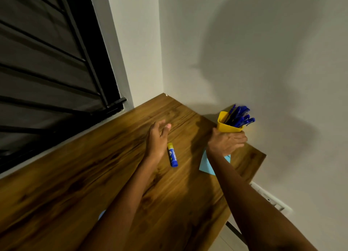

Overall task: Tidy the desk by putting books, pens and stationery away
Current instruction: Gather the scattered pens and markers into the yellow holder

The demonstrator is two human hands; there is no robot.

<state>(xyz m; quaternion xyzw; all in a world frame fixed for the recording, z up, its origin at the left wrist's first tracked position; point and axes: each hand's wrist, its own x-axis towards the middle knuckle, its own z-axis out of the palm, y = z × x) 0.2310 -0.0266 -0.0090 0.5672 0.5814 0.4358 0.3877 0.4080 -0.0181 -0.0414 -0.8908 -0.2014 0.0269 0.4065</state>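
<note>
My right hand (227,142) is wrapped around a yellow pen cup (224,123) near the desk's far right corner. Several blue pens (240,116) stick out of the cup and lean toward the wall. A blue glue stick (172,154) with a yellow cap lies flat on the wooden desk (94,175). My left hand (157,139) hovers just left of the glue stick with its fingers apart and holds nothing. A light blue paper pad (206,165) lies under my right wrist, partly hidden.
White walls meet at the desk's far corner, and a dark louvred window (47,62) runs along the left side. A white wall socket strip (271,200) sits below the desk's right edge. A small bit of blue paper (101,215) peeks out beside my left forearm.
</note>
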